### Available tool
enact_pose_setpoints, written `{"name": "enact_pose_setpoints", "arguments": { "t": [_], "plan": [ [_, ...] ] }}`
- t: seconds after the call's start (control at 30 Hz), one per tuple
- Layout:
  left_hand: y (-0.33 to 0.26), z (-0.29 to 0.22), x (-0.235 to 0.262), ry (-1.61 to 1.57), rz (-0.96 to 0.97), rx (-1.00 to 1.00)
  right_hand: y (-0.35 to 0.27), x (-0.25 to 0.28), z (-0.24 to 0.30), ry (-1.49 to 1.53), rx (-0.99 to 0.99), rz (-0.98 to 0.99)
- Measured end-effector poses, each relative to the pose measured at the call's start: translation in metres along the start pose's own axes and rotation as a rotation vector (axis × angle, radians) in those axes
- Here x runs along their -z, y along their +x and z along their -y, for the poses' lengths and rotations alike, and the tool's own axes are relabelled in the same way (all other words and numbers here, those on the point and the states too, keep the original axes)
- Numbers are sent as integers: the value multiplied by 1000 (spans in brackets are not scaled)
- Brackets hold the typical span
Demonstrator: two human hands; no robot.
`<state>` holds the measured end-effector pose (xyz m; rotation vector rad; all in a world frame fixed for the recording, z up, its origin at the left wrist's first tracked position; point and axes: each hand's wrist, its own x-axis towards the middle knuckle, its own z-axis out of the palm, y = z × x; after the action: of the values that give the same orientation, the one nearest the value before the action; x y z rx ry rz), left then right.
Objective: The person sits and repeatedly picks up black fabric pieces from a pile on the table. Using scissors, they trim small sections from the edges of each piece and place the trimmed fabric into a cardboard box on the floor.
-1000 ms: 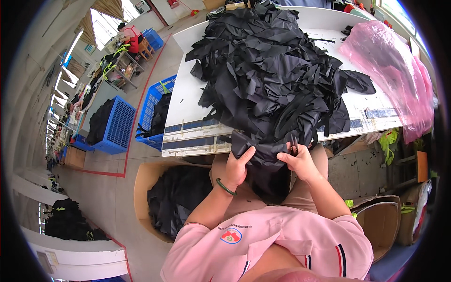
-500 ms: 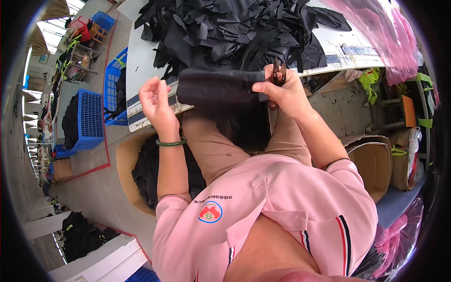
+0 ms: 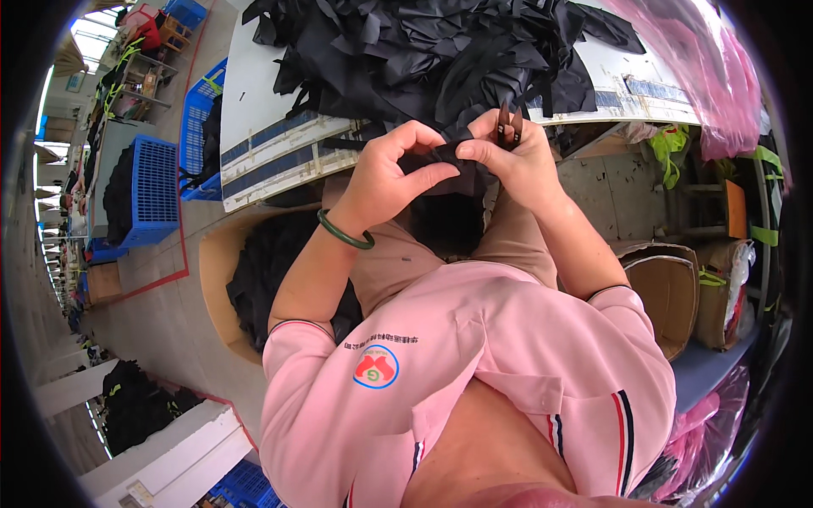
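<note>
A piece of black fabric (image 3: 451,152) is drawn together between my two hands, over my lap. From the left, my left hand (image 3: 391,172) closes its thumb and fingers on the fabric, with part of the grip hidden. My right hand (image 3: 518,168) pinches the other side of the fabric between thumb and forefinger. Dark thread snips (image 3: 509,127) are tucked in that same hand, their blades pointing up past the fingers. Just beyond my hands, a large heap of black fabric pieces (image 3: 423,59) covers much of the white worktable (image 3: 279,144).
Beside my left leg stands a cardboard box (image 3: 216,279) filled with black fabric. Another cardboard box (image 3: 660,296) is at my right. Pink plastic sheeting (image 3: 720,85) hangs over the table's right end. Blue crates (image 3: 157,190) line the floor at left.
My left hand has moved right, from open beside the fabric to closed on it. The fabric, spread out wide before, is now bunched between both hands. My right hand keeps the snips.
</note>
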<state>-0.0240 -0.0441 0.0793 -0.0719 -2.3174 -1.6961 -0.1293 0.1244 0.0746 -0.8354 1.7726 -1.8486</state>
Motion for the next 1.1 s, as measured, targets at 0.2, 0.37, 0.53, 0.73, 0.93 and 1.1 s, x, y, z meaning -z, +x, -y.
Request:
{"name": "enact_pose_setpoints", "arguments": {
  "t": [0.2,0.37,0.53,0.73,0.93,1.1],
  "plan": [
    [2,3,8,-247,-52,172,1,4,5,-163,2,122],
    [-1,7,12,-97,-115,153,-2,7,11,-236,-11,159],
    [0,7,25,-102,-196,141,-3,23,-14,-252,-31,114],
    [3,-9,15,149,-29,106,10,7,13,-370,535,23],
    [3,-19,15,144,23,142,13,10,13,-478,377,262],
    [0,-20,27,257,213,85,14,19,5,-296,389,328]
  ]
}}
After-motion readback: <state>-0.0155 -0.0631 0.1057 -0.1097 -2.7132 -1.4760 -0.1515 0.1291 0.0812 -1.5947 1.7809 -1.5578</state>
